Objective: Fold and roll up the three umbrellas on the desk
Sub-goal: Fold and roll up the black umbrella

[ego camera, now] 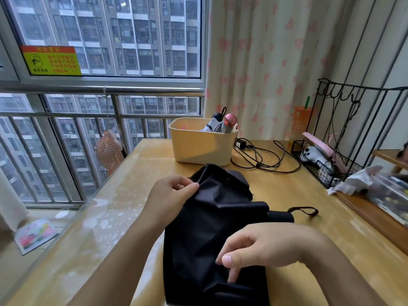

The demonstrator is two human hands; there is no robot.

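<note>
The counter (287, 195) carries one black umbrella (216, 228), collapsed but with its canopy loose and unrolled, lying from the near edge toward twelve o'clock directly in front of the person; its handle end and wrist strap (303, 210) project toward three o'clock. A cream bin (198, 149) stands at twelve o'clock beyond it and holds two more umbrellas (220, 124), apparently already rolled, so this one appears to be the last outstanding. The left hand (172, 195) pinches a fold of canopy at the far end, thumb and fingers closed on the cloth. The right hand (265, 246) is half curled at the near end, its fingers (233, 273) pressing into the fabric; whether the grip is fully closed on a pleat I cannot tell. Principal risk: the panels are bunched, not laid flat, so rolling from this condition would likely trap creases and give a bulky roll the closing tab may not reach round. Secondary risk: a light pinch on slick cloth may slip and release the folds. Minor risk: the black cables (265, 157) at one o'clock, near the far end, could snag the strap should the umbrella be swung that way.
</note>
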